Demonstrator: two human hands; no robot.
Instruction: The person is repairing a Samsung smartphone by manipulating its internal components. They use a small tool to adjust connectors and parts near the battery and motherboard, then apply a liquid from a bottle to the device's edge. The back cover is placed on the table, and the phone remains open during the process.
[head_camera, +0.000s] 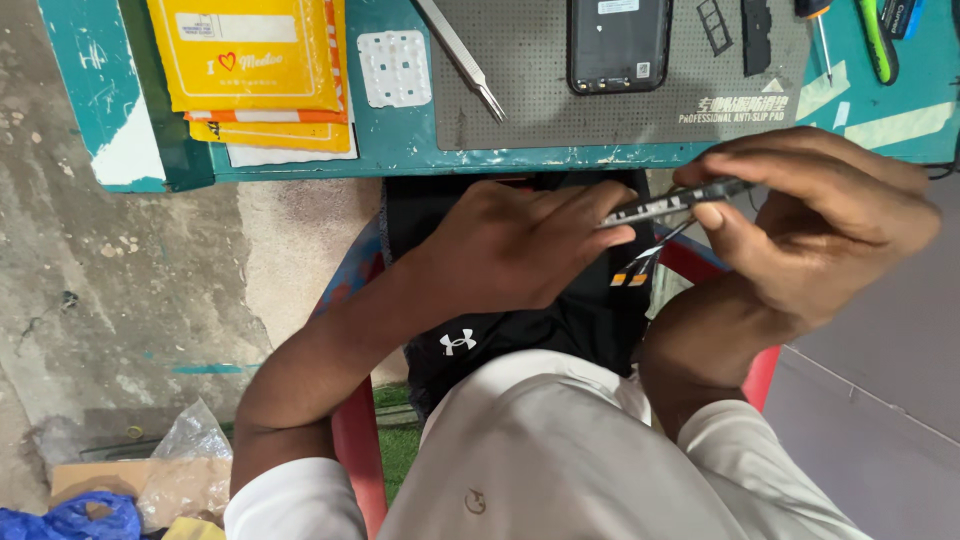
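Rough grey concrete floor (120, 260) filled the 9 o'clock side of the view, and at 12 o'clock stood a worn teal-painted workbench (400, 150) with chipped edges; on it lay a grey perforated rubber mat (530, 90). On this mat rested a black phone body with its back side up (619, 42), long steel tweezers (462, 58) at its 9 o'clock, and a small black tray part (757, 35) at its 3 o'clock; a screwdriver with a thin shaft (820, 35) and a green-handled tool (877, 45) lay further toward 3 o'clock; a stack of yellow padded envelopes (250, 60) was at 10 o'clock.

Below the bench edge, over the person's lap in black shorts (520, 330), both hands met. The right hand (820, 220) was closed narrowly, pinching a thin dark strip-shaped phone part (672, 203) by its end; a flat cable with small orange tabs (635, 272) hung down from this part. The left hand (510, 250) was curled, its fingertips (612, 232) touching the other end of the strip; whether it gripped or only steadied the part, I could not tell.

In my judgement the work was somewhere in the middle: the phone was already opened and this part was out of it; the body still waited on the mat, and nothing seemed refitted yet.
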